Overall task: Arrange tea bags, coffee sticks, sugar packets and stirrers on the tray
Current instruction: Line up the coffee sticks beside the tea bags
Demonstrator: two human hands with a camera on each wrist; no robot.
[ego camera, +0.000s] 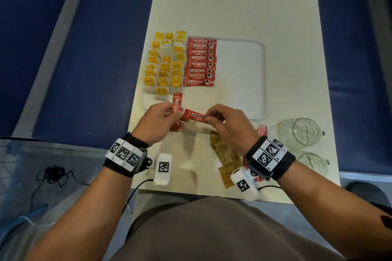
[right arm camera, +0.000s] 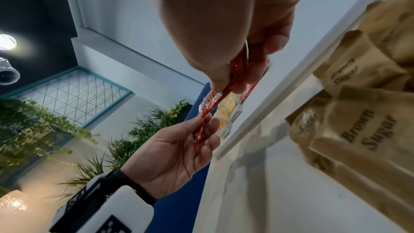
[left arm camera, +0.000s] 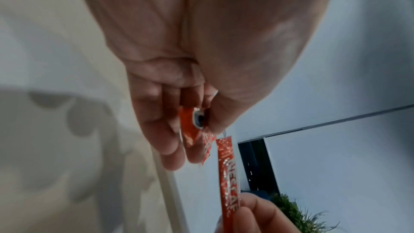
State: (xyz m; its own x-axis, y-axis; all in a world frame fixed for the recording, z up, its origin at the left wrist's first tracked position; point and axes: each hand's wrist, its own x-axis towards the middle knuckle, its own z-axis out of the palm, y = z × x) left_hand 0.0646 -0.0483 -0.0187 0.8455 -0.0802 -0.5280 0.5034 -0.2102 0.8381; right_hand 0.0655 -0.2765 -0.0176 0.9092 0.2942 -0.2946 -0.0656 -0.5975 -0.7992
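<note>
Now the right hand (ego camera: 230, 125) pinches a glossy red "Nescafé Classic" coffee stick (ego camera: 195, 116) above the white tray's (ego camera: 263, 82) near edge; the left hand (ego camera: 160, 122) grips another stick (ego camera: 176, 103) upright. Brown paper "Brown Sugar" packets (right arm camera: 367, 130) lie near the desk's (ego camera: 233, 17) near edge.

Head view downward over table (ego camera: 212, 17); wrist views close, upward, sharing hands.

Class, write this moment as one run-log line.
left hand: holds coffee sticks | right hand: pinches one coffee stick | tray: tea bags, coffee row | sugar packets, stirrers: on table
</note>
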